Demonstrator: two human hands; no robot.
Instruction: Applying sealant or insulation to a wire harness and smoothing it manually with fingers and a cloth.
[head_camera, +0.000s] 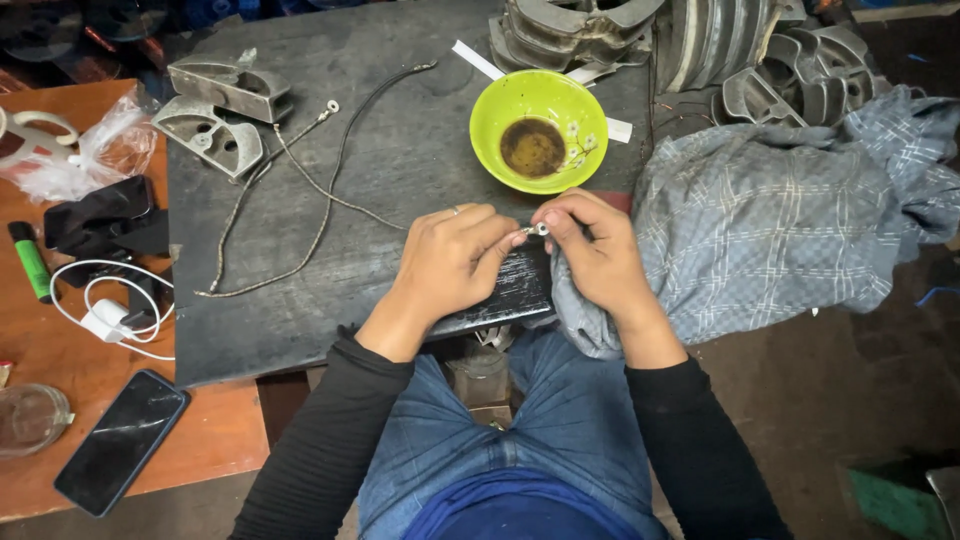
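Head view. Dark metal plate (400, 180) covers the bench; its near edge runs just under both hands, its left edge meets the orange table (60, 350). Open room on the plate lies left of the hands, crossed only by two braided wires (300, 190). Far side is crowded: green bowl (538, 128) just beyond the knuckles, metal castings (215, 115) far left. Checked cloth (780, 220) closes off the right.

Small metal terminal (540, 229) sits between the two hands' fingertips, above the plate's near edge. Left hand (455, 265) curled, fingertips pinching the terminal; right hand (590, 245) likewise pinching it from the right.
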